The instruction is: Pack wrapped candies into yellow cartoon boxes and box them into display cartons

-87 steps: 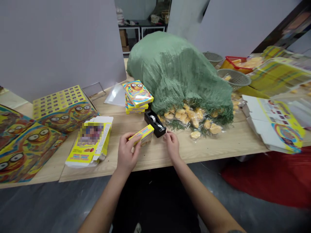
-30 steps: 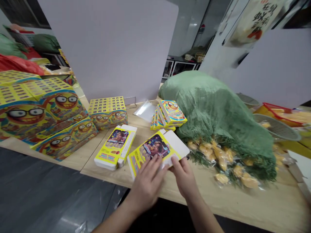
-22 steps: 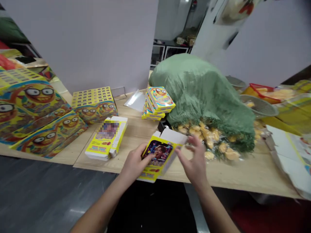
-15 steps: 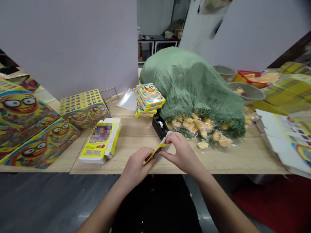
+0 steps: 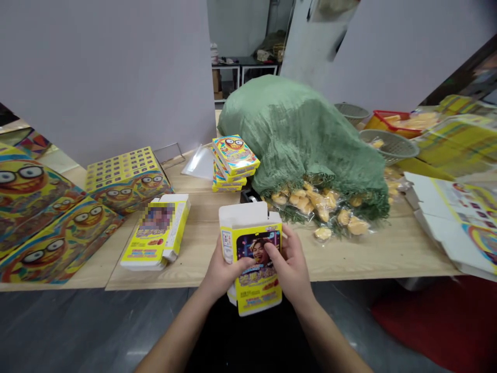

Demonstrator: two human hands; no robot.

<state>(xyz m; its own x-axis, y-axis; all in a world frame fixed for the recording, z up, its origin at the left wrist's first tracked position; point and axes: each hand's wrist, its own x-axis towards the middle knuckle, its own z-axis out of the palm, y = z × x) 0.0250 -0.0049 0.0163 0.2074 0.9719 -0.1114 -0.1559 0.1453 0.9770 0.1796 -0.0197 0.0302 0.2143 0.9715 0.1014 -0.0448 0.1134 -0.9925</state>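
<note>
Both hands hold a yellow printed carton (image 5: pixel 254 269) upright above the table's front edge, its white end flap (image 5: pixel 243 215) standing open at the top. My left hand (image 5: pixel 225 272) grips its left side, and my right hand (image 5: pixel 291 264) presses on its right side and front. Just behind the carton, a black tape dispenser (image 5: pixel 248 196) is mostly hidden. A stack of finished boxes (image 5: pixel 233 161) stands further back, and a flattened yellow carton (image 5: pixel 155 230) lies to the left of my hands.
A green cloth sack (image 5: pixel 298 129) sits on the wooden table (image 5: pixel 202 259) over bagged yellow goods (image 5: pixel 314 207). Printed carton sheets (image 5: pixel 128 178) lie at left, an unfolded carton (image 5: pixel 454 217) at right. Grey baskets (image 5: pixel 388 146) stand behind it. White partitions rise behind.
The carton has turned from edge-on between my hands to upright, its printed face toward me and its flap open at the top. My view has settled, swinging slightly left.
</note>
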